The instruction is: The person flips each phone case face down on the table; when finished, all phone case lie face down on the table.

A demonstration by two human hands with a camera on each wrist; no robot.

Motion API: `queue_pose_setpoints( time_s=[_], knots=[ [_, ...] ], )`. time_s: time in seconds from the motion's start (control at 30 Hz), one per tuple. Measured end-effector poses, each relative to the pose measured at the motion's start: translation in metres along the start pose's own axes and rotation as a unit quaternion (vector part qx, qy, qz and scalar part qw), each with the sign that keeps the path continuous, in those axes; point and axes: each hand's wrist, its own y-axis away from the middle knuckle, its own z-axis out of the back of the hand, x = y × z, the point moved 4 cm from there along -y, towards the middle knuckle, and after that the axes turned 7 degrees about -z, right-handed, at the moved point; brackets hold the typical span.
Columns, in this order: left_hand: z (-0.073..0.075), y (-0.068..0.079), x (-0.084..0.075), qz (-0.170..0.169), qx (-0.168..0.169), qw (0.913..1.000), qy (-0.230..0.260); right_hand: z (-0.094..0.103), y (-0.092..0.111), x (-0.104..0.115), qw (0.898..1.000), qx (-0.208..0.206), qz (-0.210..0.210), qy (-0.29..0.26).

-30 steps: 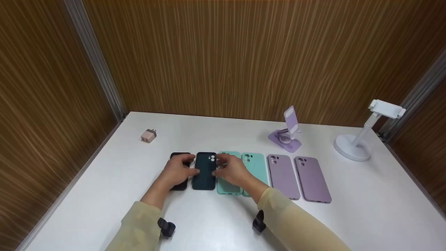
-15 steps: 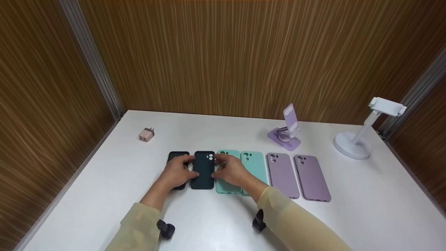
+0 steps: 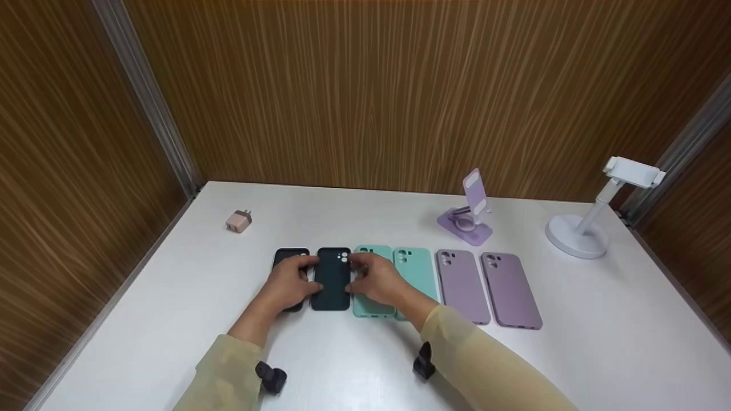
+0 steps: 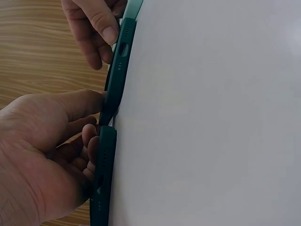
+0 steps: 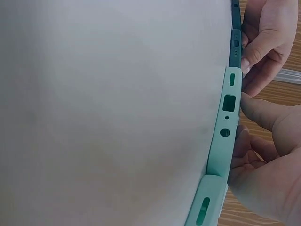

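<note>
Between my two hands a dark green phone case (image 3: 332, 279) lies back up, camera cutouts at its far right corner. My left hand (image 3: 287, 282) holds its left edge with thumb and forefinger, above a second dark phone case (image 3: 291, 253) that it partly hides. At the right edge, the thumb and fingers of my right hand (image 3: 378, 279) hold the same case. That hand and forearm reach over a mint phone case (image 3: 374, 309) and another mint phone case (image 3: 420, 268). In the left wrist view the dark green case (image 4: 120, 70) shows its port edge close to the table.
Two purple phone cases, a left one (image 3: 464, 288) and a right one (image 3: 512, 291), continue the row. Behind stand a purple phone stand (image 3: 474, 200) and a white phone stand (image 3: 578, 237). A pink charger plug (image 3: 239, 221) lies far left. Wood-grain walls (image 3: 365, 103) enclose the white table (image 3: 143, 319).
The dark green case has shifted very slightly left, towards the other dark case, with both hands at its edges. The whole view has drifted a little; other things stay put.
</note>
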Motion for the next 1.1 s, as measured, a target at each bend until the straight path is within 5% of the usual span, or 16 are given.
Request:
queue_pose_setpoints(
  time_s=[0.8, 1.1],
  knots=[
    [-0.001, 0.003, -0.001, 0.015, -0.014, 0.9997, 0.015, -0.003, 0.0, 0.0, 1.0, -0.003, 0.006, 0.012],
    [0.001, 0.003, -0.014, -0.011, -0.04, 0.999, 0.017, -0.001, -0.001, 0.001, 0.999, 0.0, 0.019, 0.03]
  ],
)
